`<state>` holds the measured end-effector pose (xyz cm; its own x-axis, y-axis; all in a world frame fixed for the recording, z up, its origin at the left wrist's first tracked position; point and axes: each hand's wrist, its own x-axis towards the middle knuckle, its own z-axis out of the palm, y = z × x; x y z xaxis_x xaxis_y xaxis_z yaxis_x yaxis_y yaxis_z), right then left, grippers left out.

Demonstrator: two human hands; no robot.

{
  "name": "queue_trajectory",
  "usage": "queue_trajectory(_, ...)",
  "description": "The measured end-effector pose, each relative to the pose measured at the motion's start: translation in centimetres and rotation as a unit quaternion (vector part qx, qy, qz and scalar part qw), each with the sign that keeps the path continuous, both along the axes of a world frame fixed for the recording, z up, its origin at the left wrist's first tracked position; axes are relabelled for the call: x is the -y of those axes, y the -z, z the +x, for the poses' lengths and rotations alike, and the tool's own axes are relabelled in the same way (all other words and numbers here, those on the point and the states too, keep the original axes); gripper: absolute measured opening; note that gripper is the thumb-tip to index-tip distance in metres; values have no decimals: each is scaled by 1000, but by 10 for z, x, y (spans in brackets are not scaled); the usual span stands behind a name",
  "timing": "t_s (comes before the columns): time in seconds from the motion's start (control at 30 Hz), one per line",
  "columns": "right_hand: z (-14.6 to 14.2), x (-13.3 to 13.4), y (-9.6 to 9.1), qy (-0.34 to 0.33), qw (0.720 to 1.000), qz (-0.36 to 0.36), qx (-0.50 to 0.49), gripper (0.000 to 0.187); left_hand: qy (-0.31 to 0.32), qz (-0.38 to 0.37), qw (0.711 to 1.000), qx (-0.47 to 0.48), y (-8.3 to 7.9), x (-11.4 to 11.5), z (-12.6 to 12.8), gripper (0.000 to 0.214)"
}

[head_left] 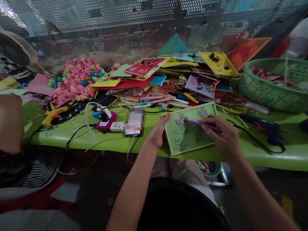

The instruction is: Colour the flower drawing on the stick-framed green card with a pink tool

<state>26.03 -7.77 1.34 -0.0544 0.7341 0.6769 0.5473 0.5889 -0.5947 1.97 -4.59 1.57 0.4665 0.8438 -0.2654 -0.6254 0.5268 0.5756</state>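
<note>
A green picture panel (188, 141) with a thin pale wooden frame rests at the table's front edge, bearing dark outline drawings of flowers. My left hand (158, 132) grips the panel's left side, thumb on the frame; its other fingers are mostly hidden. In my right hand (225, 134) is a purple pen (205, 124), held closed between the fingers. Its tip meets or hovers just over the central flower drawing; I cannot tell which. Close to my left hand, a phone (134, 122) lies beside a purple power strip (107, 123) with plugs in it.
Pens and sticks (157, 99) lie behind the panel, below a pile of coloured framed pictures (147, 67). To the right are a green basket (282, 89) and a blue glue gun (267, 130) with a cord. Pink paper flowers (76, 80) and another person's arm (8, 120) are left.
</note>
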Motion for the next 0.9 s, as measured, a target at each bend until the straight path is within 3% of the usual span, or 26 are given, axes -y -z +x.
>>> queue_trajectory(0.9,4,1,4,9,1000,-13,-4,15,-15,-23,1000,-12,-5,1,2,40)
